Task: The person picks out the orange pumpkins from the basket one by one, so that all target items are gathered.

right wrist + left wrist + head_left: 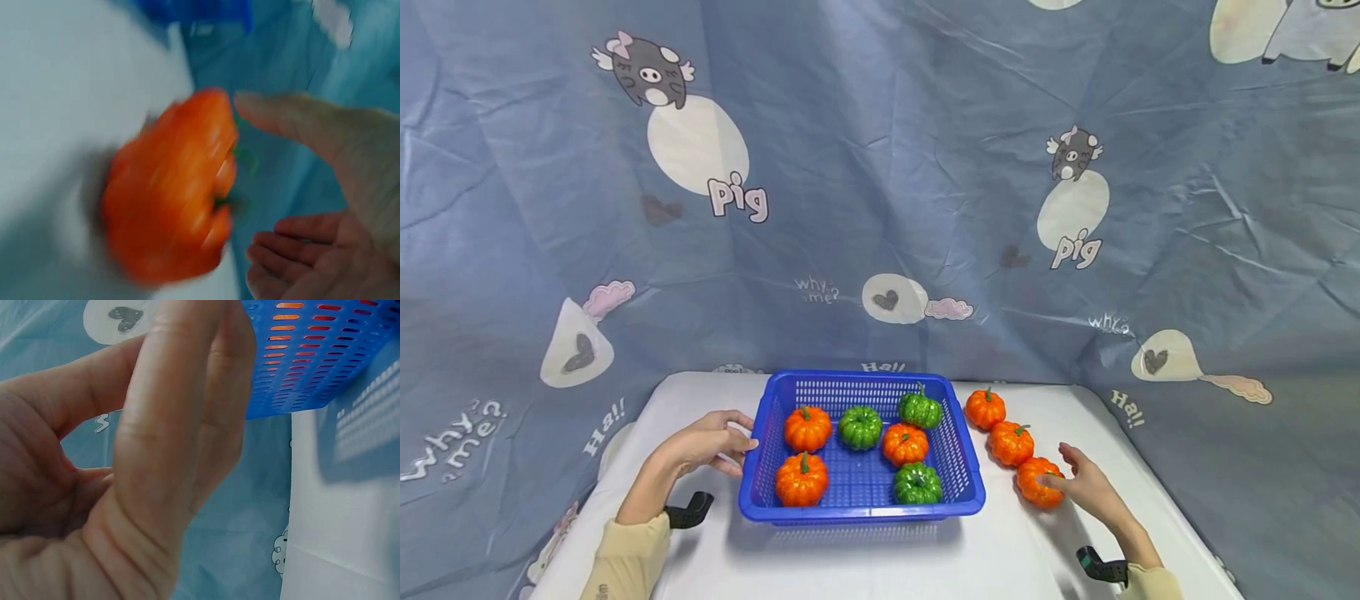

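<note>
My left hand (711, 442) is at the left rim of a blue plastic basket (861, 514), its fingertips right at the edge and its fingers loosely bent. In the left wrist view those fingers (162, 412) overlap the basket's slotted wall (294, 362). My right hand (1093, 487) is beside the nearest of three orange mini pumpkins on the table, its thumb over this pumpkin (1036, 483) in the head view. The right wrist view shows the pumpkin (169, 194), blurred, with thumb and fingers spread apart beside it.
Inside the basket lie three orange pumpkins, one at the front left (801, 481), and three green ones, one at the front right (917, 483). Two more orange pumpkins (985, 409) (1011, 443) line the basket's right side. A blue patterned cloth (880, 183) hangs behind the white table (850, 567).
</note>
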A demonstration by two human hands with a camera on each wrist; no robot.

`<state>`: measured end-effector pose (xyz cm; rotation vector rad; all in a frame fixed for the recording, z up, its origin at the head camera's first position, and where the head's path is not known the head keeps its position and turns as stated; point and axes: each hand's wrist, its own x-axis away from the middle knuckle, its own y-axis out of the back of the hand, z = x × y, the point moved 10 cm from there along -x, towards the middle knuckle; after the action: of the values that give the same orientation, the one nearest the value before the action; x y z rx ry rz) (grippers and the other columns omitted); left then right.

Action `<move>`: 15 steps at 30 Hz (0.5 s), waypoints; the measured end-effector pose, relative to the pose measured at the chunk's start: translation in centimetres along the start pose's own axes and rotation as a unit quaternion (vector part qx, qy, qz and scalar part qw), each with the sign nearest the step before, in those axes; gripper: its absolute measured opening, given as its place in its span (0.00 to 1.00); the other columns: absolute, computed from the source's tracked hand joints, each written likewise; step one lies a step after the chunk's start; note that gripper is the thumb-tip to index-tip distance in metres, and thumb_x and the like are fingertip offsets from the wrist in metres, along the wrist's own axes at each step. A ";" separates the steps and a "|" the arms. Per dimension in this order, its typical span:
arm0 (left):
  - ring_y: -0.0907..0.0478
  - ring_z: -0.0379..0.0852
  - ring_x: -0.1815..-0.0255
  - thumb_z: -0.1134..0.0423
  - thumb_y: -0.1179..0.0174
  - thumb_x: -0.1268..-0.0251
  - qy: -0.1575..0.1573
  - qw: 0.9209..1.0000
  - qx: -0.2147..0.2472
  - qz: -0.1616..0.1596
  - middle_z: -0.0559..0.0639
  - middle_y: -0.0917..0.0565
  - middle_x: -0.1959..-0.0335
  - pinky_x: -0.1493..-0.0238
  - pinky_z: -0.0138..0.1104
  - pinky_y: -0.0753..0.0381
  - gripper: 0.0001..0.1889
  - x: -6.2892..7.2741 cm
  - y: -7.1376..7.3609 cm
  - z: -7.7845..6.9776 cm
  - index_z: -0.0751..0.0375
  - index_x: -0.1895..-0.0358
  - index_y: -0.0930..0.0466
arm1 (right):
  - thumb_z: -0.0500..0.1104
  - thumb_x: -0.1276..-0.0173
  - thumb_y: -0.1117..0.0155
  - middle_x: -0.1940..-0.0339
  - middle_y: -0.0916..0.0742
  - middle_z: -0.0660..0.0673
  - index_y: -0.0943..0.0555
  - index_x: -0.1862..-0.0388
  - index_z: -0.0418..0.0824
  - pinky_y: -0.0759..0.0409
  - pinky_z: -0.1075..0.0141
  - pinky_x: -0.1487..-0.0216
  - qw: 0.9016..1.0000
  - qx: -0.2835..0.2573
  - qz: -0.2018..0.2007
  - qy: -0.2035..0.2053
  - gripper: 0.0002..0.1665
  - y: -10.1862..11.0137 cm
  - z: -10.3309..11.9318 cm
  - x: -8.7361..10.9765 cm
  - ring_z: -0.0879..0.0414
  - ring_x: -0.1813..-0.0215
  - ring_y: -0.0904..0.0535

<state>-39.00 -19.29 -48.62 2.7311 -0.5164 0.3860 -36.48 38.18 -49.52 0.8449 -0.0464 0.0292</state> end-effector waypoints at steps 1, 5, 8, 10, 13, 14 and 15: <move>0.17 0.49 0.68 0.64 0.40 0.38 0.001 1.000 0.000 -0.003 0.59 0.17 0.66 0.66 0.43 0.13 0.28 0.0 0.0 0.1 0.75 0.39 0.39 | 0.50 0.41 0.29 0.35 0.31 0.20 0.41 0.32 0.21 0.35 0.40 0.32 1.000 -0.002 -0.011 0.012 0.50 0.3 1.1 -0.1 0.27 0.33 0.35; 0.17 0.50 0.68 0.65 0.40 0.37 0.004 1.000 -0.004 -0.013 0.59 0.17 0.67 0.67 0.43 0.13 0.27 0.0 0.2 0.2 0.74 0.39 0.38 | 0.45 0.40 0.29 0.38 0.25 0.24 0.34 0.35 0.24 0.32 0.42 0.33 0.998 -0.029 -0.027 0.057 0.42 0.8 5.8 -0.6 0.32 0.35 0.29; 0.17 0.49 0.68 0.65 0.40 0.37 0.007 1.000 -0.008 -0.018 0.59 0.17 0.66 0.67 0.43 0.13 0.27 0.0 0.2 0.4 0.74 0.39 0.38 | 0.43 0.40 0.29 0.39 0.23 0.26 0.32 0.36 0.26 0.30 0.43 0.34 0.995 -0.053 -0.014 0.078 0.38 0.3 8.8 -1.2 0.33 0.36 0.27; 0.17 0.49 0.68 0.65 0.41 0.37 0.009 1.000 -0.010 -0.020 0.58 0.17 0.66 0.67 0.42 0.13 0.27 0.0 0.2 0.4 0.74 0.39 0.38 | 0.42 0.40 0.29 0.40 0.22 0.27 0.31 0.37 0.26 0.29 0.43 0.35 0.994 -0.063 -0.008 0.091 0.37 -0.2 10.6 -1.7 0.33 0.37 0.26; 0.17 0.49 0.69 0.65 0.41 0.37 0.011 1.000 -0.010 -0.022 0.58 0.17 0.66 0.68 0.42 0.13 0.27 0.0 0.2 0.5 0.74 0.39 0.38 | 0.44 0.41 0.28 0.42 0.20 0.30 0.28 0.38 0.28 0.26 0.45 0.37 0.994 -0.051 0.002 0.099 0.36 -1.2 13.1 -2.3 0.35 0.39 0.24; 0.17 0.49 0.69 0.65 0.41 0.37 0.012 1.000 -0.009 -0.021 0.58 0.17 0.66 0.67 0.42 0.13 0.27 0.0 0.2 0.4 0.74 0.39 0.39 | 0.45 0.42 0.27 0.42 0.19 0.30 0.28 0.39 0.29 0.26 0.45 0.37 0.994 -0.046 0.007 0.101 0.36 -1.7 13.9 -2.4 0.36 0.40 0.23; 0.17 0.49 0.69 0.65 0.41 0.37 0.012 1.000 -0.009 -0.021 0.59 0.17 0.66 0.67 0.42 0.13 0.27 0.1 0.1 0.4 0.74 0.39 0.39 | 0.46 0.42 0.27 0.43 0.18 0.32 0.27 0.39 0.29 0.25 0.46 0.37 0.994 -0.039 0.012 0.103 0.36 -2.1 14.6 -2.6 0.38 0.40 0.22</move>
<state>-38.91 -19.59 -48.95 2.7127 -0.4544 0.4014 -39.40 25.80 -41.53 0.7596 0.1355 0.1368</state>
